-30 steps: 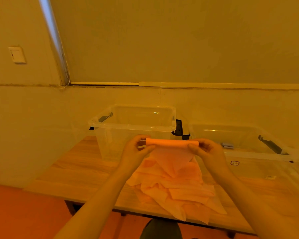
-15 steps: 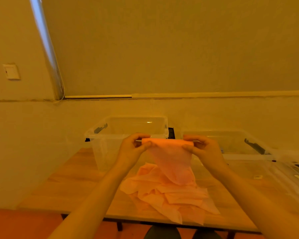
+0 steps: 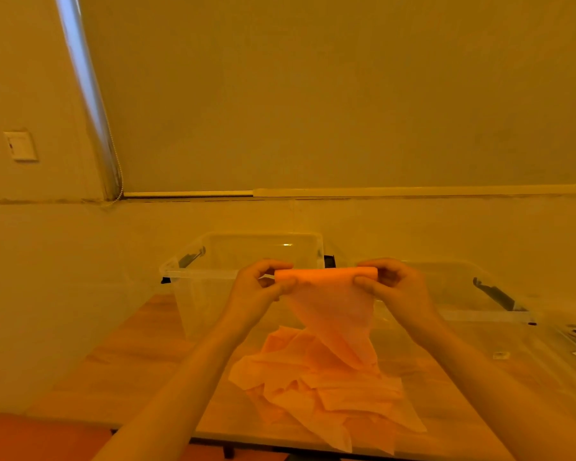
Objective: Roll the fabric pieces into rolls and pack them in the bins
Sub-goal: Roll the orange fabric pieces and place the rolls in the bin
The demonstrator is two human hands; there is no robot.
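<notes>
Yellowish walls fill the upper part of the view, with a wall switch (image 3: 20,145) at the left and a pale strip running along the wall above the wooden table (image 3: 140,354). Two clear plastic bins stand at the far side of the table: the left bin (image 3: 213,271) sits behind the left hand, and the right bin (image 3: 463,294) sits behind and to the right of the right hand. Each has a dark handle clip on its rim. Between the two bins a small dark object shows, too hidden to identify.

Both hands are raised above the table, holding an orange fabric piece (image 3: 333,314) between them. The top edge of that piece is wound into a short roll (image 3: 326,273) lying level from hand to hand. The left hand (image 3: 260,294) pinches the roll's left end with curled fingers and thumb, and the right hand (image 3: 396,287) pinches the right end the same way. The unrolled part of the fabric hangs down from the roll, narrowing toward a loose pile of fabric pieces (image 3: 323,394) heaped on the table near its front edge. The hanging end reaches the top of the pile. Neither bin shows any fabric inside.
</notes>
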